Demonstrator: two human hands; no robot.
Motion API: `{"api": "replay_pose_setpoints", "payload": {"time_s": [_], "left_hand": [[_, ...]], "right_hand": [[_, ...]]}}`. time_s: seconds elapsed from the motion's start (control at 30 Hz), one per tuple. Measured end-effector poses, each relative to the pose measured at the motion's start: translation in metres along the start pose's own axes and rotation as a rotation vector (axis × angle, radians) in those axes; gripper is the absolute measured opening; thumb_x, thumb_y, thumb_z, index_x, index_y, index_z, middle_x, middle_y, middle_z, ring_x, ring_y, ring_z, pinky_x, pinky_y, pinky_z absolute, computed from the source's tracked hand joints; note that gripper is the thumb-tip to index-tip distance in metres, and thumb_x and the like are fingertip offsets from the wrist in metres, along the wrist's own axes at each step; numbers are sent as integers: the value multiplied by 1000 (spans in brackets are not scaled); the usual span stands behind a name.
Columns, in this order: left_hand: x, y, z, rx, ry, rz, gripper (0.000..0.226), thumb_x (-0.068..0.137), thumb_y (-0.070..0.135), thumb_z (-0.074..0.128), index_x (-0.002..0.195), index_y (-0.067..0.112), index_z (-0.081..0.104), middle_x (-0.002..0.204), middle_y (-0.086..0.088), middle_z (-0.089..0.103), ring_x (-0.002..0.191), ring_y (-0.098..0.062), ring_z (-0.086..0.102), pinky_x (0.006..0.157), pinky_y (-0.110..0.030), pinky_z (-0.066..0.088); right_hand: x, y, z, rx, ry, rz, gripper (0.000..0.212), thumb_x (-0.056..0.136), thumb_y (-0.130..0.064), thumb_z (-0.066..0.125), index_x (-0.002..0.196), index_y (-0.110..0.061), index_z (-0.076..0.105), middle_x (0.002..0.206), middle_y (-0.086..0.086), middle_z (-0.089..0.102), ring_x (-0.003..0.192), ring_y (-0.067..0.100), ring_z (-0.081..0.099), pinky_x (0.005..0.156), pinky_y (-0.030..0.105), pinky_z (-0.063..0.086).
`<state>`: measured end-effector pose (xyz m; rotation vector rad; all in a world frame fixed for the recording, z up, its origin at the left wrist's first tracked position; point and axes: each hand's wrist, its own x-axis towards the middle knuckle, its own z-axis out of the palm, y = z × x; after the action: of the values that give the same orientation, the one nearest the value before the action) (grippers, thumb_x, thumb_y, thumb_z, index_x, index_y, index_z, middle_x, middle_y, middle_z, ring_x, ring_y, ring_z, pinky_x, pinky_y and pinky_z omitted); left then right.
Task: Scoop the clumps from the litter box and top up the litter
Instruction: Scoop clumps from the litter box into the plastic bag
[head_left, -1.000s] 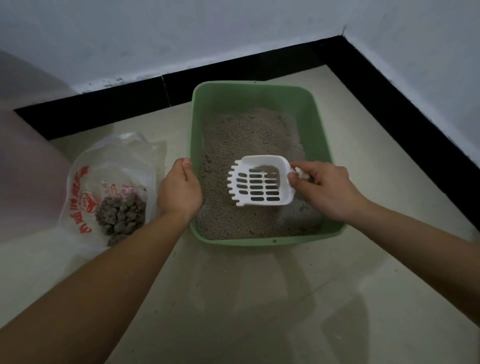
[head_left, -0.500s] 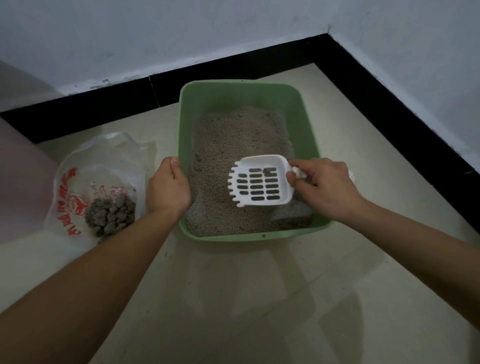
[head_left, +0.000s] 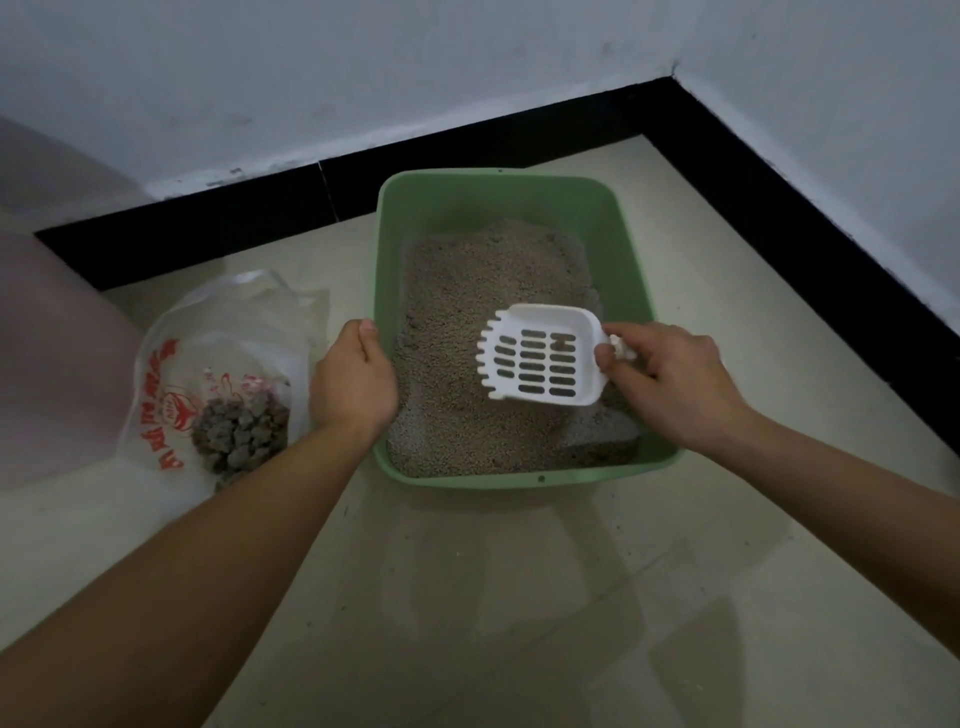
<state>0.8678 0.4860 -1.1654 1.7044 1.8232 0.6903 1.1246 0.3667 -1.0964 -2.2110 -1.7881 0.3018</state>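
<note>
A green litter box (head_left: 498, 192) stands on the floor near the wall corner, part filled with grey-brown litter (head_left: 483, 280). My right hand (head_left: 670, 379) grips the handle of a white slotted scoop (head_left: 540, 361), held level above the litter near the box's right side. One small clump lies in the scoop near the handle. My left hand (head_left: 353, 379) grips the box's left rim. Bare box bottom (head_left: 602, 428) shows at the near right corner.
A clear plastic bag (head_left: 218, 332) with red print lies open on the floor left of the box, holding several grey clumps (head_left: 241, 434). A pale pink object (head_left: 57, 353) sits at far left. Black skirting (head_left: 779, 218) lines both walls.
The scoop has emptied of loose litter, which sifted through the slots; it stays over the same spot. My left hand keeps its hold on the rim. The camera view has shifted slightly.
</note>
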Motion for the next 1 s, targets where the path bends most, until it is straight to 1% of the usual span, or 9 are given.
{"api": "replay_pose_setpoints", "payload": {"time_s": [0.17,0.33,0.4,0.5,0.57,0.63,0.8,0.9,1.0], "left_hand": [[-2,2,-13,52,-32,82,41,105,35,23,97,12,56,83,-9,57,84,-32,56,68,-34,38],[-4,-51,-66,216,243,63,33,99,34,41,119,14,57,119,-19,53,111,-37,49,90,-43,38],[-9,-81,-90,339,302,-8,39,89,29,55,124,14,52,128,-21,47,120,-39,41,99,-49,33],[-15,-109,-115,370,340,-214,55,80,27,66,127,7,46,131,-26,42,120,-41,37,95,-51,30],[-17,-120,-129,316,272,-393,67,80,32,70,134,7,40,135,-25,40,123,-41,37,97,-50,32],[-17,-131,-139,179,192,-510,65,82,29,70,134,7,39,132,-23,47,121,-41,45,95,-47,40],[-19,-130,-147,-5,170,-464,47,87,21,65,128,5,47,123,-21,60,111,-39,58,90,-39,46],[-16,-126,-144,-8,153,-437,43,87,19,61,125,7,47,121,-20,60,108,-39,59,90,-41,49],[-16,-125,-141,11,144,-420,39,86,15,60,123,8,48,119,-18,61,106,-39,59,87,-41,48]], "right_hand": [[7,-15,-12,3,1,70,26,101,-39,46,115,-32,67,79,-5,65,72,16,56,83,45,49],[28,-58,-22,-38,11,45,28,101,-42,46,115,-31,67,75,-7,65,68,14,59,93,49,48],[42,-86,-22,-86,30,-22,30,100,-40,45,116,-26,66,79,-4,63,70,18,59,90,47,50],[62,-142,-16,-140,8,-137,30,99,-39,44,111,-25,67,88,-1,66,73,18,59,80,38,51],[71,-187,-8,-256,-46,-216,28,100,-37,42,107,-25,65,93,1,66,81,21,59,84,38,45],[74,-230,1,-468,-32,-355,23,99,-31,44,107,-21,62,99,4,64,89,24,60,90,41,40],[62,-286,30,-975,55,-858,17,93,-9,45,97,-8,62,77,8,47,70,23,43,71,37,32],[63,-285,38,-1050,96,-907,15,89,-8,48,93,-9,63,75,6,52,68,21,46,69,35,34],[67,-274,36,-987,140,-867,12,89,-10,51,93,-9,62,71,6,45,65,21,41,68,35,36]]}}
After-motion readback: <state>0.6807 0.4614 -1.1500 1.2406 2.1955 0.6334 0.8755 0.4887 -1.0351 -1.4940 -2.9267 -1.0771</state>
